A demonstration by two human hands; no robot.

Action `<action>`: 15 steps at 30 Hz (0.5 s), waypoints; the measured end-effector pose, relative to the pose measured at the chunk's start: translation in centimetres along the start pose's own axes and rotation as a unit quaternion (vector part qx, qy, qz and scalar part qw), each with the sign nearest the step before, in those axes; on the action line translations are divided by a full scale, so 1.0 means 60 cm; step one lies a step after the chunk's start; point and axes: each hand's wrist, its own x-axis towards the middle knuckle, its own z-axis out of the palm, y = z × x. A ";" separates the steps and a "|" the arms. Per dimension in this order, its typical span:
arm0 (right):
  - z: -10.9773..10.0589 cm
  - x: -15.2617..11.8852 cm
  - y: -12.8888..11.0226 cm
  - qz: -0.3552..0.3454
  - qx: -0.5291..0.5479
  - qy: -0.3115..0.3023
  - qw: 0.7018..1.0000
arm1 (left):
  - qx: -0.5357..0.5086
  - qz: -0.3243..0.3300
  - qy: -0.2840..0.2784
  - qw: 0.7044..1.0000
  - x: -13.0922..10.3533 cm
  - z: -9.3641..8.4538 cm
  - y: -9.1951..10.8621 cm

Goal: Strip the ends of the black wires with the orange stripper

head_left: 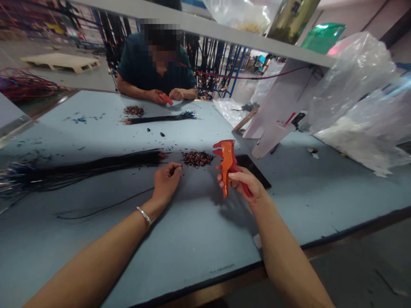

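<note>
My left hand (166,183) is closed in a pinch on a thin black wire (112,199), whose tail runs back across the table to a blue tip at the left. Only a tiny end of it pokes out past my fingertips. In my right hand (245,185) is an orange and red wire stripper (227,160), held upright with its jaws pointing left. Between and beyond both hands lies a heap of short black and copper wire scraps (197,158). A long bundle of black wires (96,169) stretches to the left of my left hand.
Across the light blue table (199,239) a co-worker (154,64) holds a red tool (166,99). Near them lie another wire bundle (157,118) and scrap pile (134,111). A dark flat object (253,170) sits behind my right hand. Plastic bags (353,85) and a shelf post crowd the right.
</note>
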 end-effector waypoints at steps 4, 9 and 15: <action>-0.009 -0.003 -0.007 -0.002 -0.138 0.004 0.990 | -0.027 0.001 0.018 0.999 0.000 0.000 -0.001; -0.001 -0.007 -0.005 0.025 -0.198 -0.082 0.976 | -0.075 0.004 0.053 0.996 0.001 0.000 -0.006; 0.034 -0.004 0.011 0.066 -0.102 -0.157 0.980 | -0.110 -0.006 0.074 0.991 0.003 0.004 -0.011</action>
